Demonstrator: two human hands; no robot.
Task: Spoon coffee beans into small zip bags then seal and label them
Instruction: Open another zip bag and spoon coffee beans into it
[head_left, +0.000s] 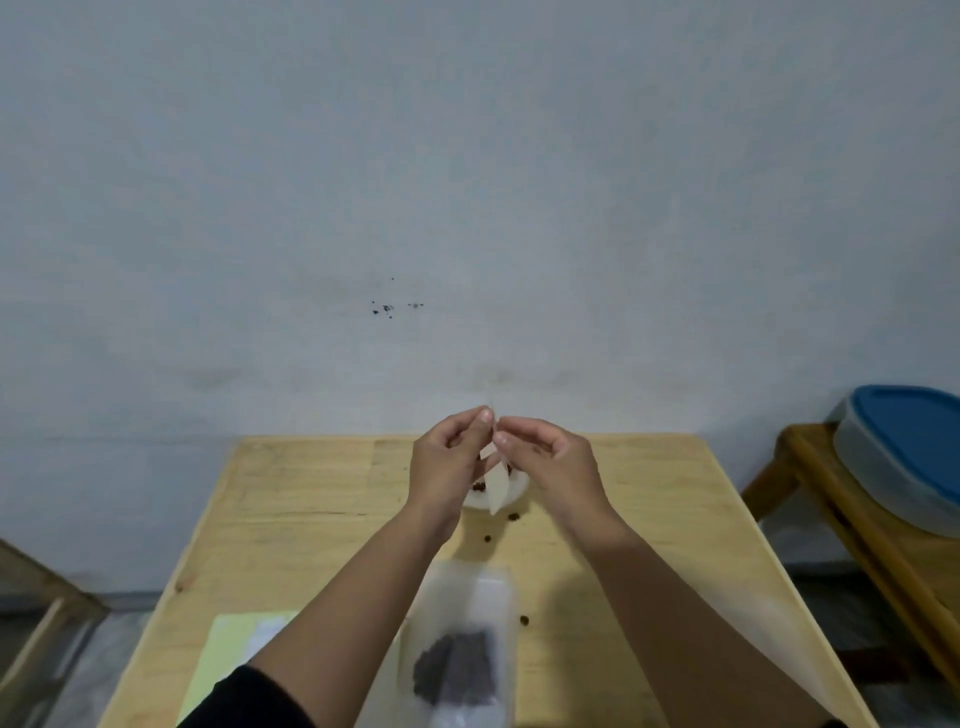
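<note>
— Well, where's the small clear zip bag (496, 480)?
— Raised over the pale wooden table (311, 499), edge-on, looking empty; left hand (451, 457) and right hand (545, 457) pinch its top between fingertips.

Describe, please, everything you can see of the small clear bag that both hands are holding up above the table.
The small zip bag is thin, clear to whitish plastic, seen almost edge-on as a narrow strip. It hangs upright above the wooden table, its lower end in front of a white dish holding a few dark beans. The left hand and right hand pinch its top edge between fingertips, close together. Whether it holds beans or its zip is closed cannot be told.
</note>
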